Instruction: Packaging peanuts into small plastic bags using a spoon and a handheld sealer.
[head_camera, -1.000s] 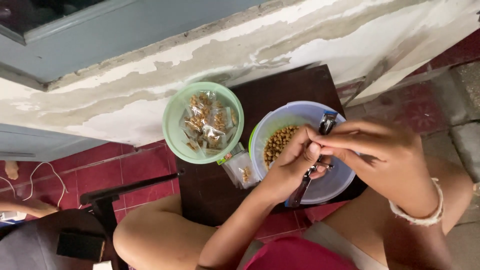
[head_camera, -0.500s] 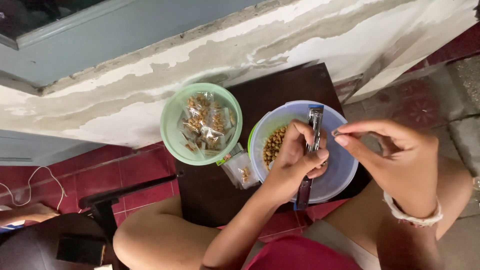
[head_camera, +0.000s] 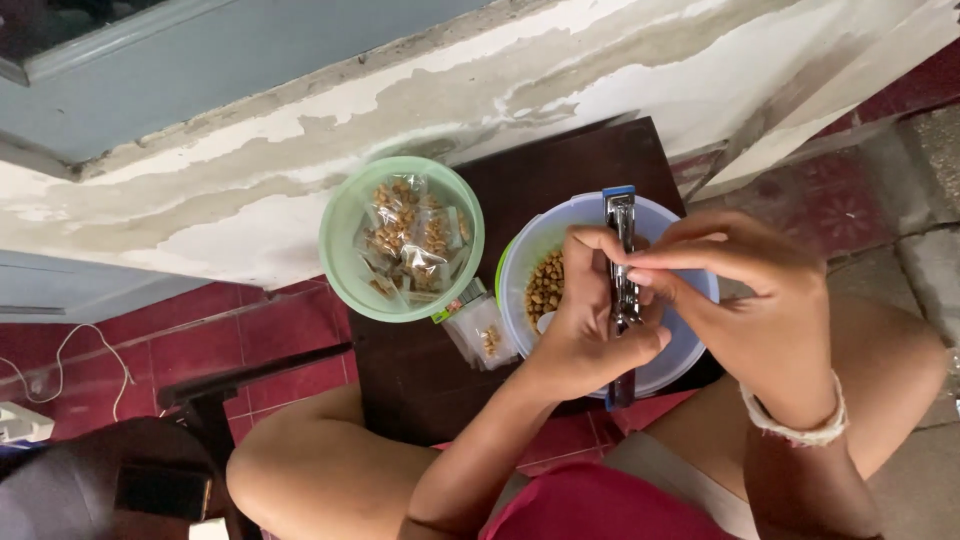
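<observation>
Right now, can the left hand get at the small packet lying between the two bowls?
Probably not at once: the left hand is wrapped around the stapler. The small packet lies uncovered on the dark table, just left of that hand, so the path looks free once it lets go.

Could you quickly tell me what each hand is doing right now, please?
Left hand: closed around the stapler, held over the pale blue bowl.
Right hand: fingertips pinched at the stapler's open metal channel; whether they hold anything cannot be told.

A stapler (head_camera: 622, 270) is held between the left hand (head_camera: 585, 320) and right hand (head_camera: 740, 290), above a bowl of nuts (head_camera: 690, 345). Left of the hands, a bowl of packets (head_camera: 340, 250) is set, with a loose packet (head_camera: 482, 335) between the bowls.
</observation>
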